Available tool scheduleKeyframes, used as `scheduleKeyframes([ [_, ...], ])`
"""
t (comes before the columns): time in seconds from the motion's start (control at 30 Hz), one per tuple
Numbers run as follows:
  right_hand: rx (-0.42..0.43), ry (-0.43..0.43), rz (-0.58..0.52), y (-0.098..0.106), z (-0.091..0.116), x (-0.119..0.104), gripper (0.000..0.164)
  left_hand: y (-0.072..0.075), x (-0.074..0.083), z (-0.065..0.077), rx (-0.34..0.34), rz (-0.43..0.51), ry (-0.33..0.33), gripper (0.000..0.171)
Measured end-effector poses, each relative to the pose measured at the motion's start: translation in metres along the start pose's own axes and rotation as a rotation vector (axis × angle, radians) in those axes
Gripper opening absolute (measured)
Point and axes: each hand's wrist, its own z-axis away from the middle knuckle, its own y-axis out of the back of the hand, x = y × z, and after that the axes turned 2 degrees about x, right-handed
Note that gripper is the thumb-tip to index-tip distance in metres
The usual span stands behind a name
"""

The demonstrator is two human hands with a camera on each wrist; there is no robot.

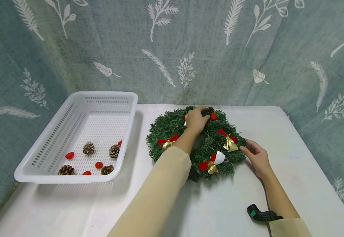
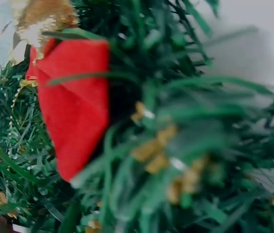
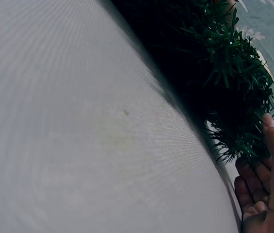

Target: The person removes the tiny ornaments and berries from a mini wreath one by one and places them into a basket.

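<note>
A green artificial wreath lies on the white table, trimmed with red and gold bows such as one at the front. My left hand reaches across it to the back rim. There its curled fingers hold a brown pine cone, close beside a red berry; the fingertips are largely hidden. In the left wrist view, a red bow and green sprigs cover most of the frame. On the right rim, my right hand grips the wreath, thumb above and fingers beneath, as the right wrist view shows.
To the left stands a white perforated basket with several pine cones and red berries inside. A leaf-patterned grey-green curtain hangs behind the table. A black device is at my right wrist.
</note>
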Motion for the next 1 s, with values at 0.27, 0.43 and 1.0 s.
scheduleKeyframes([
  [0.27, -0.018, 0.012, -0.059, -0.003, -0.002, -0.001, 0.026, 0.008, -0.004, 0.002, 0.002, 0.036, -0.002, 0.033],
  [0.43, 0.005, 0.012, -0.086, -0.004, 0.0, -0.001, 0.027, 0.009, -0.006, 0.002, -0.007, 0.144, -0.025, 0.031],
  [1.0, 0.004, 0.001, -0.068, -0.002, -0.001, 0.0, 0.03, 0.014, -0.013, 0.003, 0.04, 0.363, -0.138, 0.033],
])
